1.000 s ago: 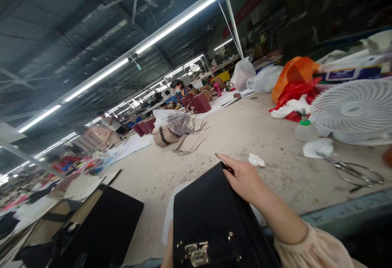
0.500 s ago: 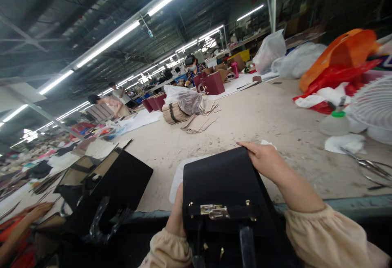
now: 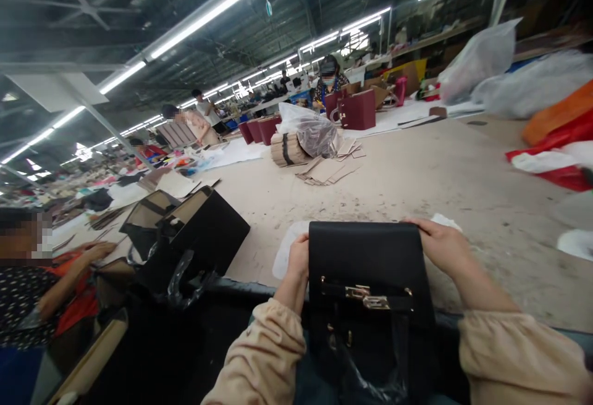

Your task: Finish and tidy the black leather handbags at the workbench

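Observation:
A black handbag point(image 3: 365, 257) with a gold-coloured clasp point(image 3: 368, 297) on its flap stands before me at the table's near edge. Its handle point(image 3: 399, 349), wrapped in clear plastic, hangs down the front. My left hand point(image 3: 299, 260) grips the bag's left side near the top, its fingers partly hidden behind the bag. At the upper right corner, my right hand point(image 3: 438, 241) holds the top edge with its fingers over the back. A white sheet point(image 3: 286, 250) lies on the table behind the bag.
More black handbags point(image 3: 210, 232) stand to the left, beside a co-worker's arm point(image 3: 69, 275). Farther back on the table point(image 3: 398, 170) are a banded roll of card strips point(image 3: 287, 149), loose card pieces point(image 3: 328, 170) and maroon bags point(image 3: 359, 110). Plastic bags point(image 3: 482, 62) lie at the right.
My view has turned, so more of the left side shows and the fan and scissors are out of sight. The handbag now faces me more squarely, and my left hand's fingers show more.

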`<act>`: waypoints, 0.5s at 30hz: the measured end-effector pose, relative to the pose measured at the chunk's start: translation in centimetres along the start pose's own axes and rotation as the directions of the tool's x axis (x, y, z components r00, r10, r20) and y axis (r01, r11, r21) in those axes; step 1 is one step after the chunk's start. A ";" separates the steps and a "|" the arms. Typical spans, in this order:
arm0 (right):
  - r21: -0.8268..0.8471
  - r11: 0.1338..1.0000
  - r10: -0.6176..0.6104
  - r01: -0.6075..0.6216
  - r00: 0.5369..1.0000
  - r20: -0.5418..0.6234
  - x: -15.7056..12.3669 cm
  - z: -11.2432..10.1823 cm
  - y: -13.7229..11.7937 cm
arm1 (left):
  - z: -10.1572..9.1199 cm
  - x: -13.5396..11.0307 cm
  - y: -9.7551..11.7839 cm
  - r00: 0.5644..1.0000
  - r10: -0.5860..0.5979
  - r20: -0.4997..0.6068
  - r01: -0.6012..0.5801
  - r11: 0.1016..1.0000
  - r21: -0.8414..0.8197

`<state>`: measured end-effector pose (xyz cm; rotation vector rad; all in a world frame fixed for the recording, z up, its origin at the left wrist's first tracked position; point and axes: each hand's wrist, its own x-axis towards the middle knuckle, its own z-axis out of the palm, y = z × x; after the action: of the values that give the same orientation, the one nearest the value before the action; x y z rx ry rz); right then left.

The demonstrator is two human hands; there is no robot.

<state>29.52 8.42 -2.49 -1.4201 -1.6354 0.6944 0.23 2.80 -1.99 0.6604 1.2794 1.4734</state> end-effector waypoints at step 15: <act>0.117 0.955 0.260 -0.272 0.959 0.112 0.5 1.9 2.2 | -0.1 2.5 -0.9 0.999 -0.015 0.049 0.018 0.998 -0.058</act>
<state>28.98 9.52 -5.13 -1.5463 -1.4527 1.0197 -0.38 4.93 -3.37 0.6412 1.1977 1.4676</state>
